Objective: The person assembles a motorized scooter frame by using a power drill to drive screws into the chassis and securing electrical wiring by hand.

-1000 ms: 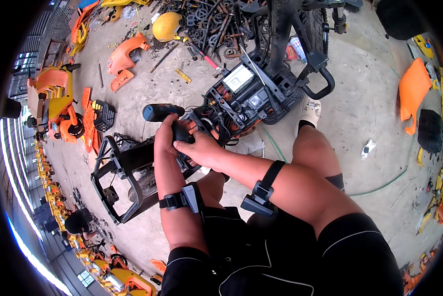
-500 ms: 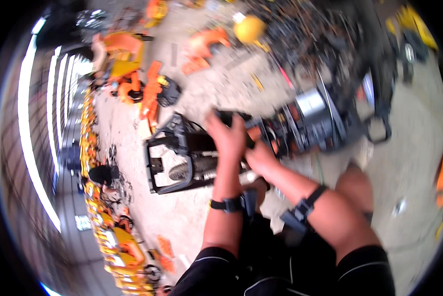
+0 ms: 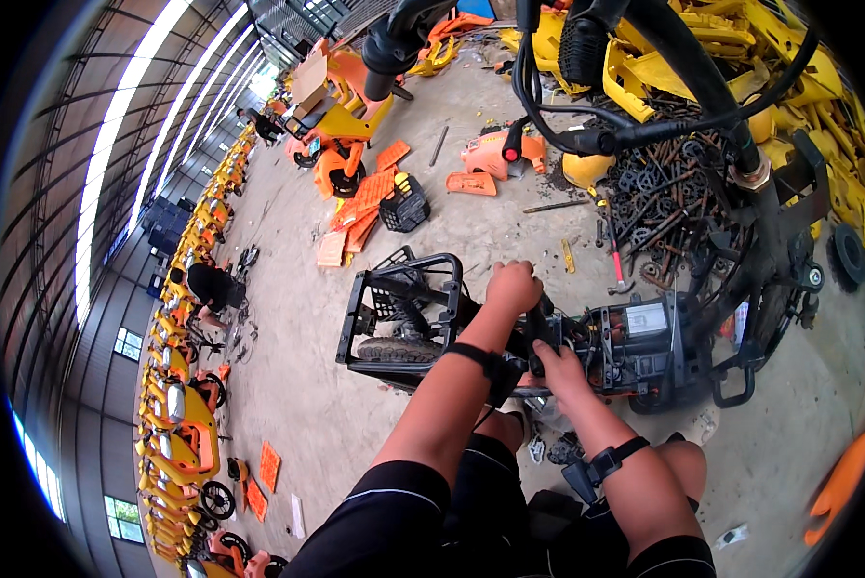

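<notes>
A stripped scooter frame stretches across in front of me, with its mechanical parts uncovered. My left hand is closed in a fist at the middle of the frame, just right of the black rear rack. Slightly nearer and to the right, my right hand is closed too, thumb uppermost. Between and under them is a dark part that both seem to grip; its kind cannot be made out. The rear tyre lies inside the rack.
Black handlebars with cables arch over the upper right. Behind them are a heap of rusty metal parts, a red-handled hammer and yellow panels. Orange panels and a black crate lie far left. A person works beside the scooter row.
My view has swung, bringing the handlebars and yellow panels in; the scooter now appears lower and further right. My left hand, earlier with fingers partly spread over a dark part, is now a fist.
</notes>
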Demonstrator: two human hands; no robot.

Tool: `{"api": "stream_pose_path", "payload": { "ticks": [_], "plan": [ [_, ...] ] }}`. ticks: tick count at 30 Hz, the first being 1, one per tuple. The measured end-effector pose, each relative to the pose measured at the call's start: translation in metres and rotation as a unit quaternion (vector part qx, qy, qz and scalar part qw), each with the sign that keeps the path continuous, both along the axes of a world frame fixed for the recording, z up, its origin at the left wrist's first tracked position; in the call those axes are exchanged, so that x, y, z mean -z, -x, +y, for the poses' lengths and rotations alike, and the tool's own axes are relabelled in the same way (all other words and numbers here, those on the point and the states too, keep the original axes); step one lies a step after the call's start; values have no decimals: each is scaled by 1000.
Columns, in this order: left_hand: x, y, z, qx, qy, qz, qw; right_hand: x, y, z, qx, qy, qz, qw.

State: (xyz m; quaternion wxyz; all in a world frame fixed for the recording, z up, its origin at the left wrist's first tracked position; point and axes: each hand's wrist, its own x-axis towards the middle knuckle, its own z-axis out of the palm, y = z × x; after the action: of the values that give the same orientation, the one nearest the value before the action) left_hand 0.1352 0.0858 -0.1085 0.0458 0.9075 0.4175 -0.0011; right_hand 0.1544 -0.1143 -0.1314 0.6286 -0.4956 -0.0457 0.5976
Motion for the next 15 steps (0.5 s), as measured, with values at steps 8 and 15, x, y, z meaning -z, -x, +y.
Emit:
{"api": "stream_pose_path", "payload": {
  "ticks": [8,15],
  "plan": [
    [-9,-55,5,73,32,-39,996,11,-30,8,11,-39,75,996],
    [-14,-57,8,151,41,-12,988,0,-56,37,-52,-22,139,989]
  ]
}}
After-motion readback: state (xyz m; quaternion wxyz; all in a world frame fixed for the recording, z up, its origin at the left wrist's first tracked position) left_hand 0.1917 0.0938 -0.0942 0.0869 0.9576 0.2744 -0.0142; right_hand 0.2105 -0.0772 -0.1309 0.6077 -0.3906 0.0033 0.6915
